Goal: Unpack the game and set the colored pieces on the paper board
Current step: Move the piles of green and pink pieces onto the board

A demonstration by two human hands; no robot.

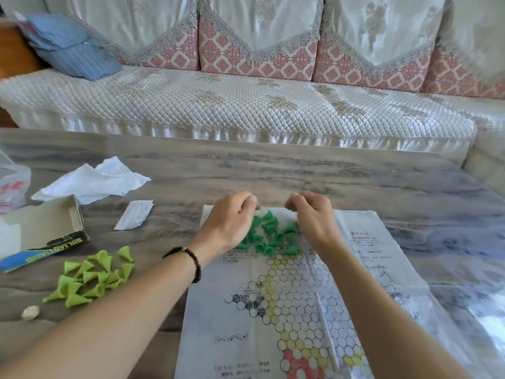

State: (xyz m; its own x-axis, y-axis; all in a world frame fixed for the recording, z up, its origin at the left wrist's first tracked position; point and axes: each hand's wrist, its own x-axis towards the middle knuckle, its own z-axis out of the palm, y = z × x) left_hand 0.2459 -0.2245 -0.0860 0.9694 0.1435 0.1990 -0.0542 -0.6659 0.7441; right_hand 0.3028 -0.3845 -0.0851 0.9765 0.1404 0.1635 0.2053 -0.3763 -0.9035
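Spanning the table (273,170) from the centre toward 5 o'clock, the paper board (287,296) is seen creased along its folds, so any cone stood on a ridge could be tipped. At 12 o'clock on the board a heap of dark green pieces (270,236) is piled; it could be scattered if whatever is held above it is jerked. At 9 o'clock, off the board, the light green pieces (90,277) are left loose beside the opened game box (41,236), where a sweep of the forearm could send them rolling. Both left hand (229,217) and right hand (314,217) are curled, fingertips pinched; what is pinched cannot be told
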